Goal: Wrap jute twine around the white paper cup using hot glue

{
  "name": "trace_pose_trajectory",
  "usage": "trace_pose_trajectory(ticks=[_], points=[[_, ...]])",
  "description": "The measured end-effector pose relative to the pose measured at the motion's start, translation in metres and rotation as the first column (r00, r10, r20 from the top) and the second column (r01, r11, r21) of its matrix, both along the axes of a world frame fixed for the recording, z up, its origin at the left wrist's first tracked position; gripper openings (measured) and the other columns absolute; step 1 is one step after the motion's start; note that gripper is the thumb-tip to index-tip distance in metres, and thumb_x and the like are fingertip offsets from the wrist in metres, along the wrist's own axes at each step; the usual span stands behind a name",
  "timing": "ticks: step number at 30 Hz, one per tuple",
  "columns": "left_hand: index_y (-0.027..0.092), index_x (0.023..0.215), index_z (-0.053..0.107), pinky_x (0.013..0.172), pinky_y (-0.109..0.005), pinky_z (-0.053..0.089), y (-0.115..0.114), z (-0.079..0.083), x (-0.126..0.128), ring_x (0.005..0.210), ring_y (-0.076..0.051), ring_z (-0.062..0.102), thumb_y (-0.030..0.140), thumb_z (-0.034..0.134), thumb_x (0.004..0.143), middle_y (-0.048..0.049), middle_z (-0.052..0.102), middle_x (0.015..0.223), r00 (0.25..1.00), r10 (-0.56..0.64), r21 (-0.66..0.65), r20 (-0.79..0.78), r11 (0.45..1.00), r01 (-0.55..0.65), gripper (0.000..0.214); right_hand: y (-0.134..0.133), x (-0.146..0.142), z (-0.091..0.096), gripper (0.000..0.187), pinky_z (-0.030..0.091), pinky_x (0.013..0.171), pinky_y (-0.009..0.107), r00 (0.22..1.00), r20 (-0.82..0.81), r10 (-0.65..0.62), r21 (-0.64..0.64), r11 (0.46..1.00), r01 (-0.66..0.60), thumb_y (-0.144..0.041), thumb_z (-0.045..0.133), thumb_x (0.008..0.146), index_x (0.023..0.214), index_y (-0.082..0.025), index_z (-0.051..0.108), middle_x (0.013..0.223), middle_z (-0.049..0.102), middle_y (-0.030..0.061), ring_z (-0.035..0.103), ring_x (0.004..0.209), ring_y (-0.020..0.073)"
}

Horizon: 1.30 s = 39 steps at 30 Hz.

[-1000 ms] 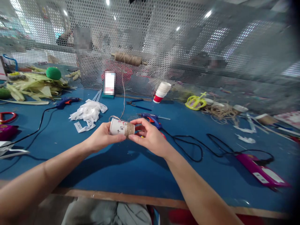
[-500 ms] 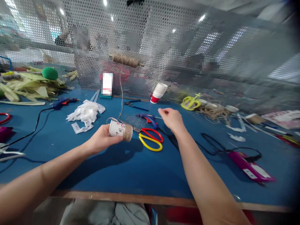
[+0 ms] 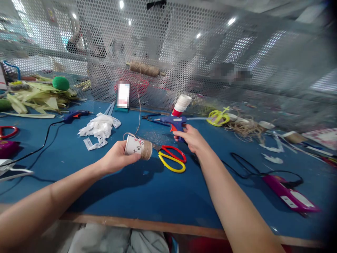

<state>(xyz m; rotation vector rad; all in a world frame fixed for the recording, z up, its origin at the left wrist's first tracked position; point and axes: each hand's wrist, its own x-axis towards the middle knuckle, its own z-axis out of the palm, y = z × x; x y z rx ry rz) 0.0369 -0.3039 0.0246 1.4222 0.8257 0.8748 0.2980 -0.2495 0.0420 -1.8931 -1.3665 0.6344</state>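
My left hand (image 3: pixel 118 156) is closed round a white paper cup (image 3: pixel 133 146) tipped on its side above the table. Brown twine (image 3: pixel 146 150) is wound round the cup's right-hand end, and a loose strand runs from it up to the twine roll (image 3: pixel 144 69) on the mesh panel. My right hand (image 3: pixel 190 137) grips the handle of a blue hot glue gun (image 3: pixel 176 123), whose nozzle points left; a clear glue stick sticks out of its back. Scissors (image 3: pixel 172 159) with one red and one yellow handle lie between my hands.
White crumpled strips (image 3: pixel 98 128) and a second glue gun (image 3: pixel 75 116) lie to the left. Stacked paper cups (image 3: pixel 182 104) and black-handled pliers (image 3: pixel 150 117) are behind. A purple power strip (image 3: pixel 289 193) with a black cord is at right. A perforated metal panel (image 3: pixel 168 42) closes off the back.
My right hand has closed on the blue glue gun and lifted it off the table. My left hand still holds the cup in much the same place; the view has shifted slightly.
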Motion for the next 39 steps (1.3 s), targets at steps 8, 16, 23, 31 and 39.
trace_pose_trajectory(ticks=[8,16,23,31,39], points=[[0.007,0.084,0.063,0.063,-0.024,0.047,0.005,-0.012,-0.003,0.065,-0.013,0.058,0.027,0.056,0.069,-0.0061,0.067,0.075,0.969,0.107,0.333,-0.221,0.942,-0.028,0.026,-0.074,-0.025,0.032,0.024,0.048,0.046,0.022,0.874,-0.262,0.409,0.226,0.906,-0.357,-0.036,0.064,0.073,0.085,-0.015,0.063,0.062,0.065,0.0023,0.058,0.049,0.0112],[0.010,0.084,0.061,0.057,-0.022,0.046,0.013,-0.019,-0.008,0.060,-0.012,0.057,0.029,0.053,0.072,-0.0045,0.065,0.072,0.935,0.213,0.496,-0.283,0.867,-0.048,0.024,-0.088,-0.049,0.032,0.023,0.045,0.046,0.025,0.904,0.042,0.426,0.067,0.901,-0.428,-0.035,0.060,0.074,0.059,-0.017,0.058,0.045,0.057,-0.0004,0.054,0.042,0.0121],[0.010,0.085,0.060,0.058,-0.024,0.047,0.015,-0.022,-0.009,0.061,-0.013,0.058,0.029,0.052,0.073,-0.0060,0.065,0.074,0.932,0.219,0.516,-0.287,0.856,-0.042,0.024,-0.091,-0.053,0.033,0.020,0.041,0.041,0.023,0.904,0.083,0.419,0.052,0.904,-0.424,-0.033,0.059,0.075,0.064,-0.017,0.058,0.042,0.054,-0.0022,0.051,0.039,0.0110],[0.010,0.085,0.061,0.062,-0.025,0.048,0.013,-0.018,-0.008,0.067,-0.015,0.060,0.029,0.053,0.073,-0.0074,0.067,0.079,0.927,0.221,0.503,-0.303,0.863,-0.041,0.024,-0.093,-0.052,0.032,0.028,0.042,0.043,0.024,0.892,0.172,0.417,0.069,0.899,-0.433,-0.032,0.058,0.075,0.051,-0.020,0.051,0.041,0.053,-0.0028,0.049,0.038,0.0108],[0.010,0.087,0.061,0.064,-0.024,0.049,0.013,-0.019,-0.009,0.069,-0.015,0.062,0.028,0.055,0.074,-0.0076,0.069,0.081,0.931,0.214,0.489,-0.296,0.871,-0.045,0.024,-0.093,-0.049,0.030,0.032,0.041,0.042,0.025,0.877,0.265,0.400,0.075,0.899,-0.432,-0.033,0.057,0.076,0.048,-0.022,0.046,0.037,0.049,-0.0037,0.048,0.036,0.0114]])
